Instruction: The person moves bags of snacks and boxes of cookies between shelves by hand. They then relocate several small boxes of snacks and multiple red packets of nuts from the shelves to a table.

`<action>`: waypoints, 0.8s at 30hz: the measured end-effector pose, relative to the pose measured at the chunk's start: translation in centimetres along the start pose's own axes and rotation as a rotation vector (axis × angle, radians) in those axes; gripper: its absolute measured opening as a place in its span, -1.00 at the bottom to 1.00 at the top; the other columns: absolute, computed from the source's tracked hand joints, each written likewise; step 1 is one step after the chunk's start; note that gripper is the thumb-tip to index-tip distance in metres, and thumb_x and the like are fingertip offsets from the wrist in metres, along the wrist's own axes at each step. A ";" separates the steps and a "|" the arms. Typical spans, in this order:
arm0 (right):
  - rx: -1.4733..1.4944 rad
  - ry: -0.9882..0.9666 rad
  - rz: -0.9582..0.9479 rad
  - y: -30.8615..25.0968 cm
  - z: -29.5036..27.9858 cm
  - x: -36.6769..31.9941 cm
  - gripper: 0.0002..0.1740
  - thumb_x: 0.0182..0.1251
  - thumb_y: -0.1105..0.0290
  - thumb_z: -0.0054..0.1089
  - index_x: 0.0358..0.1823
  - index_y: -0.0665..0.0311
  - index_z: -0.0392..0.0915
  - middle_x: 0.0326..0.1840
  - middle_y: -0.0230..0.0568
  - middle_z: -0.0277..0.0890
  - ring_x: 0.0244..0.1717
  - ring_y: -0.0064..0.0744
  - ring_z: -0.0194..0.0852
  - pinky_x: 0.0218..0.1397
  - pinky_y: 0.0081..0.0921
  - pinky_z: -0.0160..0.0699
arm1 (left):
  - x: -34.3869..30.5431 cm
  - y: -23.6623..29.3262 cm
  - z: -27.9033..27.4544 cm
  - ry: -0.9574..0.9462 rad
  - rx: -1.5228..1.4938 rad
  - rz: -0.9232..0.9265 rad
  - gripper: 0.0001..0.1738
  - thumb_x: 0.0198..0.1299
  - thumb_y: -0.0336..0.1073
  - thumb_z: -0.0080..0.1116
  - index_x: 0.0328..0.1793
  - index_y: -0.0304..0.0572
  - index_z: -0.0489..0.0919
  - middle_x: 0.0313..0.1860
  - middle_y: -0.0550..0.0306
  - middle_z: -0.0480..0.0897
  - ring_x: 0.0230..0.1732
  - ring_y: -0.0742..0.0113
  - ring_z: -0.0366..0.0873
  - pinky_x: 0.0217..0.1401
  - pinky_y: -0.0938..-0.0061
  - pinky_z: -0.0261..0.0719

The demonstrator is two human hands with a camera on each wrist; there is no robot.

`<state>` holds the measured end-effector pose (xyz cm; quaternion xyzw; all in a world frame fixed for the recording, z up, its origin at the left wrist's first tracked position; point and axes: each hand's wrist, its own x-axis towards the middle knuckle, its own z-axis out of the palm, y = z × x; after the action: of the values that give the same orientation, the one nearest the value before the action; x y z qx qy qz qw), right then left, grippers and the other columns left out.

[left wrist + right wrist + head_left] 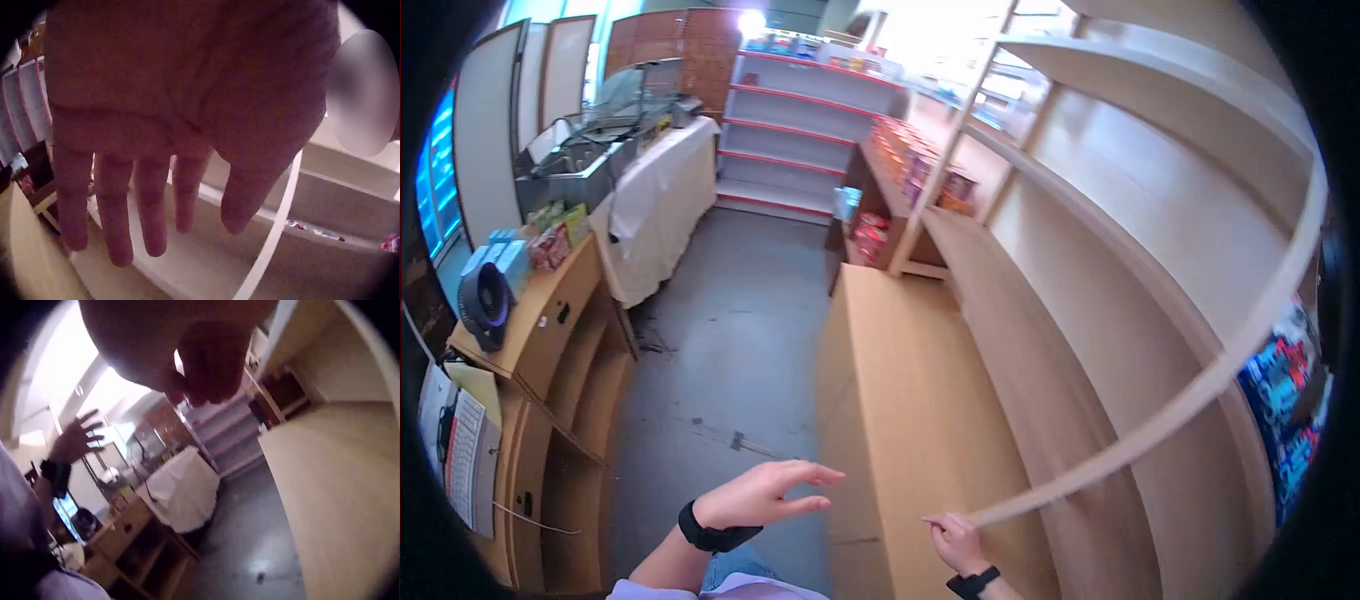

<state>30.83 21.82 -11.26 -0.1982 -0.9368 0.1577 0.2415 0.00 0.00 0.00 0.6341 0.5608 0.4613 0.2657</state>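
Note:
My left hand (765,497) hovers in the air beside the light wooden cabinet (910,370), fingers spread and holding nothing. Its palm and extended fingers fill the left wrist view. Lower right in the head view, my right hand (958,545) grips the near end of a long pale wooden post (1140,440), its fingers curled. This post looks bowed as it crosses in front of the tall wooden shelving (1090,330). In the right wrist view the curled fingers (212,381) are dark, and their hold on the post is hidden.
At the left stands a wooden counter (585,270) with a dark fan (485,305), packets and a keyboard (465,455). Beyond it is a cloth-covered table (665,210). Grey shelves (800,130) with red edges stand at the aisle's far end. Colourful packages (1290,390) lie far right.

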 end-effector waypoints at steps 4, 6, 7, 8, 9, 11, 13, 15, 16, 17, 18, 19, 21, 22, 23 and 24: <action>-0.154 -0.213 -0.246 -1.8 13.5 6.5 -0.95 0.12 0.37 0.20 -0.36 0.07 0.57 -0.47 -0.32 0.50 -0.40 -0.28 0.53 -0.41 -0.39 0.53 | -7.6 -5.0 -9.4 0.043 0.156 -0.234 -0.58 0.26 -0.10 0.12 0.17 -0.12 0.51 0.02 -0.01 0.59 0.04 0.11 0.55 0.10 0.34 0.51; -0.298 -0.278 -0.392 -0.3 17.8 11.8 -0.93 0.07 0.35 0.22 -0.38 0.06 0.56 -0.54 -0.34 0.42 -0.45 -0.33 0.49 -0.45 -0.39 0.48 | -9.1 -7.5 -13.6 0.101 0.260 -0.337 -0.61 0.27 -0.11 0.12 0.13 -0.13 0.53 -0.02 -0.01 0.60 0.03 0.10 0.55 0.09 0.34 0.51; -0.294 -0.283 -0.404 -0.2 19.4 14.3 -0.93 0.07 0.35 0.22 -0.38 0.06 0.56 -0.54 -0.34 0.42 -0.45 -0.33 0.49 -0.45 -0.39 0.48 | -10.0 -8.8 -15.6 0.112 0.260 -0.345 -0.61 0.27 -0.11 0.12 0.13 -0.13 0.53 -0.02 -0.01 0.60 0.03 0.10 0.55 0.09 0.34 0.51; -0.307 -0.256 -0.398 -0.1 20.7 16.8 -0.90 0.07 0.35 0.20 -0.34 0.05 0.54 -0.51 -0.35 0.41 -0.42 -0.32 0.48 -0.43 -0.39 0.49 | -10.8 -10.2 -17.7 0.149 0.282 -0.429 -0.61 0.26 -0.11 0.12 0.13 -0.12 0.53 -0.04 0.00 0.61 0.01 0.11 0.56 0.07 0.35 0.52; -0.314 -0.224 -0.390 -1.2 21.4 19.6 -0.86 0.06 0.34 0.18 -0.30 0.05 0.52 -0.49 -0.35 0.39 -0.38 -0.32 0.48 -0.41 -0.39 0.50 | -11.2 -11.1 -19.7 0.182 0.311 -0.514 -0.62 0.26 -0.11 0.12 0.13 -0.11 0.54 -0.05 0.01 0.61 0.00 0.11 0.57 0.06 0.35 0.53; -0.285 -0.174 -0.331 -3.5 22.7 24.2 -0.86 0.05 0.36 0.19 -0.31 0.07 0.52 -0.48 -0.34 0.40 -0.36 -0.32 0.48 -0.37 -0.39 0.51 | -11.0 -13.0 -23.0 0.199 0.399 -0.514 -0.63 0.26 -0.15 0.14 0.11 -0.16 0.54 -0.06 0.00 0.63 -0.02 0.16 0.59 0.04 0.38 0.55; -0.265 -0.021 -0.226 -5.6 23.8 29.2 -0.85 0.01 0.40 0.20 -0.32 0.07 0.54 -0.47 -0.33 0.42 -0.36 -0.32 0.48 -0.33 -0.38 0.51 | -10.0 -15.7 -26.1 0.244 0.184 -0.432 -0.63 0.24 -0.19 0.17 0.09 -0.22 0.54 -0.06 -0.01 0.63 -0.04 0.22 0.61 0.04 0.42 0.55; -0.185 0.103 -0.163 -6.4 26.2 33.5 -0.84 -0.01 0.46 0.19 -0.34 0.08 0.57 -0.46 -0.31 0.46 -0.35 -0.30 0.50 -0.30 -0.36 0.52 | -7.9 -18.5 -29.3 0.255 0.133 -0.432 -0.64 0.23 -0.22 0.18 0.09 -0.24 0.53 -0.04 0.00 0.63 -0.03 0.24 0.61 0.06 0.42 0.54; -0.158 0.211 -0.085 -6.7 26.9 35.7 -0.84 -0.01 0.51 0.17 -0.36 0.11 0.59 -0.46 -0.28 0.48 -0.36 -0.27 0.51 -0.34 -0.36 0.51 | -6.6 -20.2 -30.9 0.264 0.234 -0.438 -0.64 0.23 -0.22 0.18 0.10 -0.23 0.53 -0.03 0.00 0.63 -0.01 0.22 0.60 0.07 0.42 0.54; -0.137 0.310 -0.008 -6.7 27.5 37.5 -0.84 0.00 0.56 0.16 -0.38 0.13 0.60 -0.46 -0.24 0.51 -0.37 -0.25 0.52 -0.38 -0.36 0.50 | -5.1 -21.9 -32.1 0.274 0.325 -0.445 -0.63 0.23 -0.22 0.18 0.11 -0.21 0.53 -0.02 0.01 0.62 0.00 0.20 0.60 0.08 0.41 0.53; -0.088 0.403 0.064 -6.7 28.2 39.4 -0.81 -0.01 0.63 0.11 -0.40 0.19 0.61 -0.46 -0.21 0.51 -0.41 -0.21 0.52 -0.39 -0.34 0.48 | -3.6 -23.6 -33.1 0.274 0.315 -0.440 -0.63 0.23 -0.22 0.18 0.11 -0.21 0.53 -0.02 0.01 0.62 0.00 0.20 0.60 0.08 0.41 0.53; -0.094 0.401 0.059 -6.8 28.6 41.1 -0.81 -0.01 0.63 0.11 -0.40 0.19 0.61 -0.46 -0.21 0.51 -0.41 -0.21 0.52 -0.39 -0.34 0.48 | -2.1 -25.3 -34.1 0.278 0.313 -0.396 -0.63 0.22 -0.23 0.18 0.12 -0.20 0.52 -0.02 0.01 0.62 0.01 0.18 0.59 0.08 0.40 0.53; -0.010 0.603 0.235 -7.3 29.5 45.3 -0.79 0.00 0.66 0.09 -0.38 0.21 0.61 -0.46 -0.19 0.51 -0.42 -0.17 0.51 -0.40 -0.33 0.47 | 0.9 -28.5 -36.7 0.305 0.231 -0.306 -0.65 0.23 -0.19 0.13 0.11 -0.11 0.53 -0.01 0.00 0.61 0.03 0.11 0.56 0.08 0.37 0.52; 0.003 0.601 0.216 -6.5 30.5 47.5 -0.79 0.00 0.66 0.09 -0.38 0.21 0.61 -0.46 -0.19 0.51 -0.42 -0.17 0.51 -0.40 -0.33 0.47 | 2.4 -29.0 -38.5 0.299 0.179 -0.337 -0.66 0.23 -0.20 0.12 0.11 -0.11 0.53 -0.01 0.00 0.60 0.03 0.10 0.56 0.08 0.37 0.52; -0.031 0.549 0.240 -4.8 31.4 49.4 -0.79 0.00 0.67 0.08 -0.38 0.23 0.60 -0.45 -0.18 0.51 -0.42 -0.17 0.51 -0.39 -0.33 0.47 | 3.7 -29.6 -40.4 0.295 0.124 -0.370 -0.66 0.24 -0.20 0.12 0.11 -0.11 0.53 -0.01 0.00 0.60 0.03 0.10 0.56 0.08 0.36 0.52; -0.065 0.495 0.261 -3.2 31.9 51.7 -0.80 0.01 0.67 0.07 -0.37 0.24 0.60 -0.45 -0.17 0.51 -0.41 -0.18 0.51 -0.39 -0.32 0.46 | 4.6 -31.8 -42.1 0.298 0.152 -0.394 -0.65 0.25 -0.19 0.11 0.12 -0.12 0.52 0.00 0.01 0.60 0.03 0.08 0.56 0.08 0.36 0.52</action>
<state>-28.12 35.76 -16.47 -0.3572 -0.8205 0.1040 0.4340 -52.24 4.06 -7.59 0.4557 0.7397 0.4453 0.2165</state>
